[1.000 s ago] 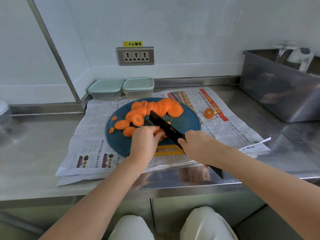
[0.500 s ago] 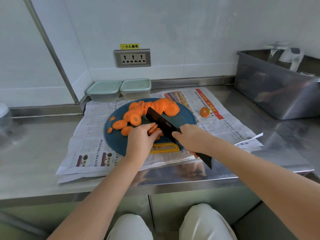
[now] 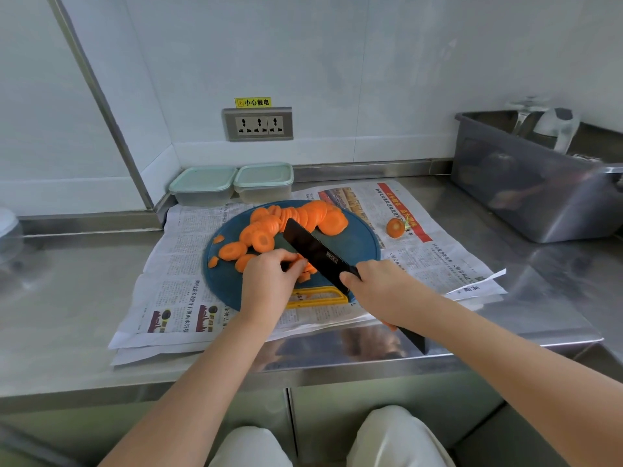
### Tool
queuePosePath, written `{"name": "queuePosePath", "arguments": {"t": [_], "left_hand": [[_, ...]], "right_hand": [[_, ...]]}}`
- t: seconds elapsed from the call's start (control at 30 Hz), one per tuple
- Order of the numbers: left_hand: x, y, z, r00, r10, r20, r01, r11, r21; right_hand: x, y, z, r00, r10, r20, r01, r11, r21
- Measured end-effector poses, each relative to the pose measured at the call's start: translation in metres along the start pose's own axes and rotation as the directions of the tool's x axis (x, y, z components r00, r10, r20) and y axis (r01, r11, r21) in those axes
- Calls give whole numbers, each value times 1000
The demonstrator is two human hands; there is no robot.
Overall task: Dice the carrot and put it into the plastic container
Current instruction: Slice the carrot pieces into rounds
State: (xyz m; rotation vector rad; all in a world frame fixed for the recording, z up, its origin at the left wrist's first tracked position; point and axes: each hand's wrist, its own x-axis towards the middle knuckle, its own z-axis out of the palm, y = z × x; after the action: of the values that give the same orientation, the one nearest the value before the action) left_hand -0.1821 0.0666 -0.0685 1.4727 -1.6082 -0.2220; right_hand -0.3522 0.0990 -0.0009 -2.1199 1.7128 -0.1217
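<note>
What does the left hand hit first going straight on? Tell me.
Probably the knife: the left hand points at its blade, with only the carrot pieces it holds between. The gap is unclear.

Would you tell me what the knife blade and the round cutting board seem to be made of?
The knife blade looks matte black, coated steel or ceramic; it shows no metal shine. The cutting board looks like matte blue plastic, with a yellow handle.

A commercial-style kitchen: stainless steel counter (image 3: 67,318), steel sink (image 3: 539,197), white tiled wall (image 3: 337,62), cutting board (image 3: 357,244).
</note>
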Motion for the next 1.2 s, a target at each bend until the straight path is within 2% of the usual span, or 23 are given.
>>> {"name": "queuePosePath", "arguments": {"t": [0.3, 0.47, 0.53, 0.6, 0.77, 0.87, 1.0, 1.1, 1.2], "left_hand": [[1, -1, 2, 1000, -8, 29, 6, 999, 43], [2, -4, 5, 1000, -5, 17, 4, 998, 63], [3, -4, 5, 1000, -12, 25, 11, 999, 53], [3, -3, 4, 999, -19, 37, 17, 999, 47], [2, -3, 0, 997, -46, 60, 47, 999, -13], [4, -5, -6, 996, -47, 77, 50, 998, -42], [1, -8, -18, 979, -107, 171, 125, 987, -99], [-3, -7, -23, 967, -88, 240, 98, 995, -32], [-12, -5, -19, 977, -35, 211, 9, 992, 123]], "right_hand": [[3, 2, 4, 1000, 15, 23, -16, 999, 34], [11, -2, 13, 999, 49, 10, -48, 998, -36], [10, -8, 13, 997, 74, -24, -73, 997, 38], [12, -14, 13, 998, 64, 1, -64, 997, 41], [34, -20, 20, 996, 70, -52, -65, 993, 93], [37, -15, 12, 990, 141, 8, -139, 962, 234], [35, -8, 4, 978, 154, 141, -190, 936, 296], [38, -6, 3, 975, 146, 166, -192, 931, 309], [38, -4, 2, 974, 136, 182, -190, 927, 324]]}}
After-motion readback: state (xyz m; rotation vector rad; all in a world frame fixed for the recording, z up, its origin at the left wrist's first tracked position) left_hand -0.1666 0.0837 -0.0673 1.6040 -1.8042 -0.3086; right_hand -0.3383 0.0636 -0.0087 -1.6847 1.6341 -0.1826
